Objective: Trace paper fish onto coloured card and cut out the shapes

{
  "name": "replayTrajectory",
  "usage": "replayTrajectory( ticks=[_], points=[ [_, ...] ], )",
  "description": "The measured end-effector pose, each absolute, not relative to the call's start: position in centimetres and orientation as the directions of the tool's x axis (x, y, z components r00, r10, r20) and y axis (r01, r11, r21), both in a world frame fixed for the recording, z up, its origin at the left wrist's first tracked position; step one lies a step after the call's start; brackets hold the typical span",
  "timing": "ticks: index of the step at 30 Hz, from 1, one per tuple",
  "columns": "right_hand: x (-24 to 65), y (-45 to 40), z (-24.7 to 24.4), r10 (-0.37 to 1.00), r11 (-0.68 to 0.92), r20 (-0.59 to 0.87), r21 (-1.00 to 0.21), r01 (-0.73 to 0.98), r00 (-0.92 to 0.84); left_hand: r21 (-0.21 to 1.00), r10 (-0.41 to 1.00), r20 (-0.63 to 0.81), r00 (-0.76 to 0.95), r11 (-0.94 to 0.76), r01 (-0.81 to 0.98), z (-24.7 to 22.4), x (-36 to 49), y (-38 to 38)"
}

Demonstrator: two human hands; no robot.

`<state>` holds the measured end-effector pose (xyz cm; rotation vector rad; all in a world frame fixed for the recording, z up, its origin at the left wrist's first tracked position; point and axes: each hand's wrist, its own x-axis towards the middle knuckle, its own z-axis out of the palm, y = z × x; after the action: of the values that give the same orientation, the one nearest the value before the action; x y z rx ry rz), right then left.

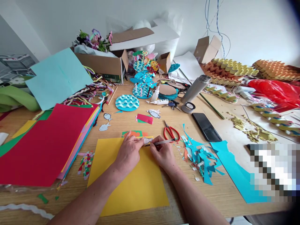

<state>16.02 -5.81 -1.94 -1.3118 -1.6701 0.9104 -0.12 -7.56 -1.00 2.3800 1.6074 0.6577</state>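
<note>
A yellow paper sheet lies flat before me. My left hand presses a small fish cutout onto its top edge, fingers stretched out. On the right, my right hand pinches a thin grey pen, its tip beside the cutout. Green and orange paper pieces show just beyond the sheet's top edge. More fish cutouts, one round, one pale and one with drawn lines, lie further back. Red-handled scissors rest beyond my right hand.
Red sheets on a paper stack fill the left. Blue scraps, a phone and a metal flask are on the right. A wavy blue disc, glue bottles and a cardboard box stand behind.
</note>
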Motion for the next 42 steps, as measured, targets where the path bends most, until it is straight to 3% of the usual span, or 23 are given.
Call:
replayTrajectory(
  ticks=[42],
  points=[
    [16.2, -5.76, -2.2, 0.983, 0.178, 0.147, -0.907, 0.381, -0.108, 0.408, 0.922, 0.218, 0.32, -0.384, 0.828, -0.7, 0.02, -7.8]
  ],
)
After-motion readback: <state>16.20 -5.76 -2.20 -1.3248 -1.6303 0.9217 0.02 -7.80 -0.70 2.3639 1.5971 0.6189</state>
